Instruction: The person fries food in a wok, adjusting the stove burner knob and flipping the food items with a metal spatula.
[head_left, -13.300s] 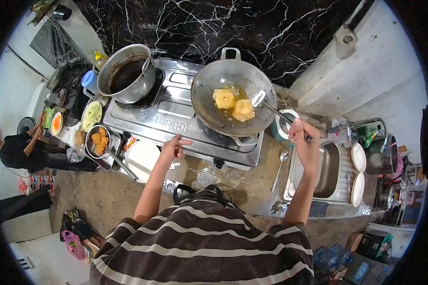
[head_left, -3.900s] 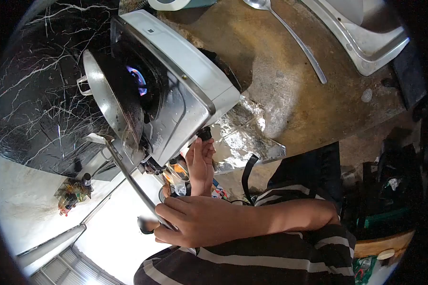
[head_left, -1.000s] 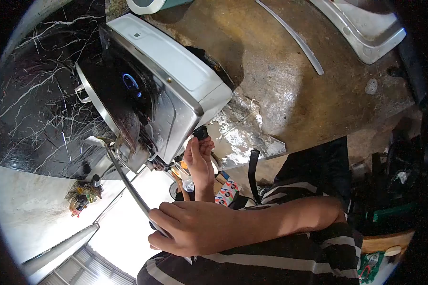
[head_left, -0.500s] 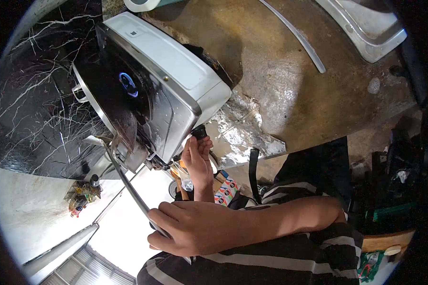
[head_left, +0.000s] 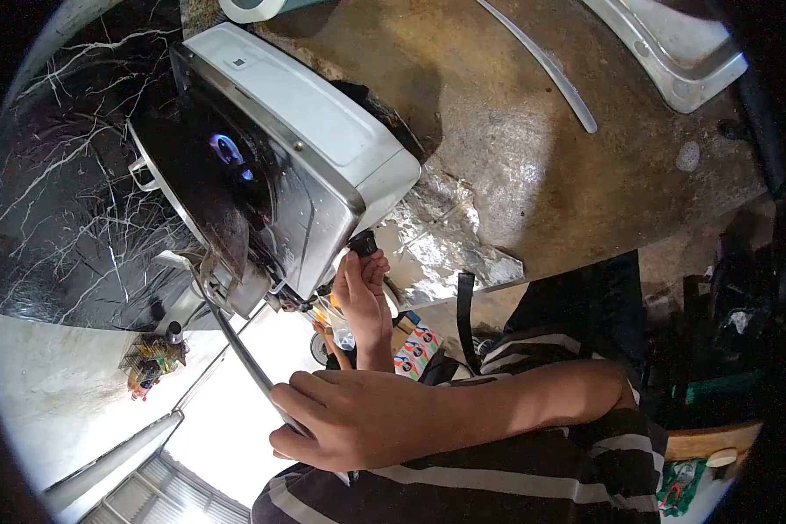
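Observation:
My left hand has its fingers closed around a black knob on the front of a gas stove. Nearer the camera, my right hand grips the long metal handle of a spatula. The pale blade lies close to the wok's near handle; whether they touch I cannot tell. A dark wok with a metal rim sits over the burner. Beneath it burns a blue-purple flame. The whole view is turned on its side.
A worn brown counter beside the stove carries crumpled foil, a curved pale strip and a metal sink edge. Black marbled sheeting covers the wall. A patterned box lies past my left wrist.
The flame looks a little larger and more purple. The stove and wok have shifted slightly left in view. Both hands keep their holds.

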### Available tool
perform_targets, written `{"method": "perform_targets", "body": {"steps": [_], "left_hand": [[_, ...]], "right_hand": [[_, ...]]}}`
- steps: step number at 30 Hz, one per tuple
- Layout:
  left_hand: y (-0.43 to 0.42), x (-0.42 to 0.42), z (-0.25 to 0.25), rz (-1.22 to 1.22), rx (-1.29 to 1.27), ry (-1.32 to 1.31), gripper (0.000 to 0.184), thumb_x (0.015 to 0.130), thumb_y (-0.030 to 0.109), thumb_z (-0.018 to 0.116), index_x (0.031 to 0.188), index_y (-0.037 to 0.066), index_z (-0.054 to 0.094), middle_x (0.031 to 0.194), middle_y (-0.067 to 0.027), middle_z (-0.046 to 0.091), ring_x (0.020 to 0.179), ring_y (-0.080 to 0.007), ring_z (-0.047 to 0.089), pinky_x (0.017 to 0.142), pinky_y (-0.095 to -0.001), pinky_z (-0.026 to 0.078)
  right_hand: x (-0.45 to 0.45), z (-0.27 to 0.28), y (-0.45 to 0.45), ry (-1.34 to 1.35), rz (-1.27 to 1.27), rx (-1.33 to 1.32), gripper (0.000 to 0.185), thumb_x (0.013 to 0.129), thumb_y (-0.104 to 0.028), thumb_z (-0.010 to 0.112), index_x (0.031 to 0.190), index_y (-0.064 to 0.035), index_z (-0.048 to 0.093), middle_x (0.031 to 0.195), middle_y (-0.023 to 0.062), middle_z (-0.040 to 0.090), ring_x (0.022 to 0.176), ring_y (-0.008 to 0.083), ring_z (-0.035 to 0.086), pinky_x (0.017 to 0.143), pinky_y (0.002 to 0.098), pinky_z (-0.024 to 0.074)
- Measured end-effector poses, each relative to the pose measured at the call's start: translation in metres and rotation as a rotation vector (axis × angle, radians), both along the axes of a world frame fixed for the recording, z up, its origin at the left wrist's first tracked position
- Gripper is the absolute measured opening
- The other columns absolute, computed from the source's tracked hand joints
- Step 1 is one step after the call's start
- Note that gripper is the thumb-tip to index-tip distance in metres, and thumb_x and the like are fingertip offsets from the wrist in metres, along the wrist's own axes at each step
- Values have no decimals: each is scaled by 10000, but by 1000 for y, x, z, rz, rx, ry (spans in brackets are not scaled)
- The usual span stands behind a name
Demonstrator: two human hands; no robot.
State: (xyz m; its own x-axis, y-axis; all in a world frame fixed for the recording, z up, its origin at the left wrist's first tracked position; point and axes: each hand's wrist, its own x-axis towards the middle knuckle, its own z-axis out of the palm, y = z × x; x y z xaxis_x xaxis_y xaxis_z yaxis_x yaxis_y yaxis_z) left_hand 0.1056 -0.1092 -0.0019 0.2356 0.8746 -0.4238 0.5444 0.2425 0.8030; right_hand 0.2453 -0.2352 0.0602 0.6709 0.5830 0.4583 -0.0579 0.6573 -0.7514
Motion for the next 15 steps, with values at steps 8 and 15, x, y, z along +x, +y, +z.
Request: {"method": "perform_targets", "body": {"steps": [8, 15], "left_hand": [[-2, 4, 1, 6, 0, 29, 232, 994, 203, 495, 967, -9, 585, 874, -144, 673, 744, -160, 653, 717, -261, 532], [-2, 2, 0, 43, 13, 61, 239, 993, 216, 499, 958, -4, 584, 888, -143, 676, 761, -157, 660, 726, -258, 544]], "right_hand": [[2, -1, 1, 23, 11, 8, 232, 736, -176, 597, 822, 25, 517, 933, 212, 536, 778, 238, 583, 675, 305, 531], [-2, 0, 2, -14, -62, -25, 240, 741, -208, 586, 812, 10, 516, 900, 191, 524, 766, 225, 575, 654, 293, 521]]}}
